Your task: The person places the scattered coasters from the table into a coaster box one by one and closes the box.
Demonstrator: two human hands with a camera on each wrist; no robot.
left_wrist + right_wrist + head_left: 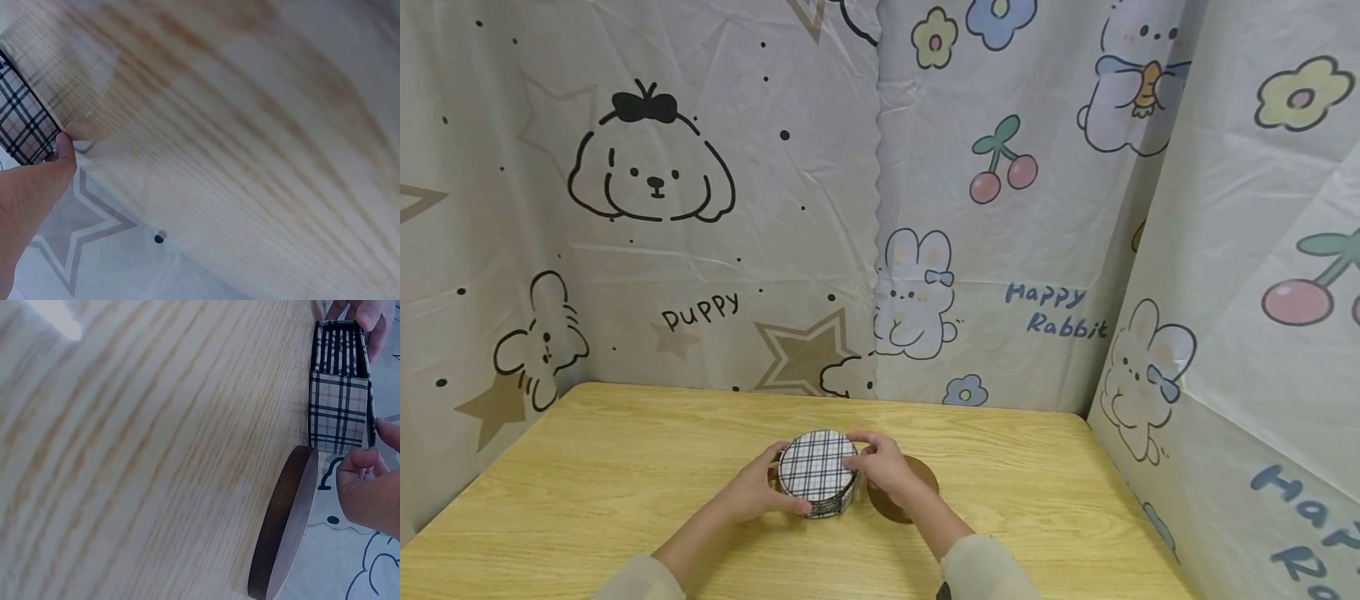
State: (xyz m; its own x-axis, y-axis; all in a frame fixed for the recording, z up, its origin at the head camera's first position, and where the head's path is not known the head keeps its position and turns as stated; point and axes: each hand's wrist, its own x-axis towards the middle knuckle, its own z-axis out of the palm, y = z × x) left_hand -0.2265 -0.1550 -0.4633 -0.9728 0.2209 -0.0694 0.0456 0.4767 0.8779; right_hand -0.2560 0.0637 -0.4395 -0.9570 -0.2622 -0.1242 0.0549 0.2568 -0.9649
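Note:
A round plaid case (817,467) in white and black stands on the table before me. In the right wrist view, part of its side wall is cut away, and several thin plaid edges (338,347) show stacked inside. My left hand (757,487) grips the case from the left, thumb at its near side, fingers partly hidden behind it. With thumb and fingertips my right hand (882,463) pinches the edge of the plaid top, where a narrow gap shows under the top. Beneath my right wrist lies a flat brown disc (887,505), partly covered by the arm.
The light wood table (647,450) reaches back to a patterned curtain (820,208) hung behind and along both sides. Its right part (1247,350) stands close along the table's right edge.

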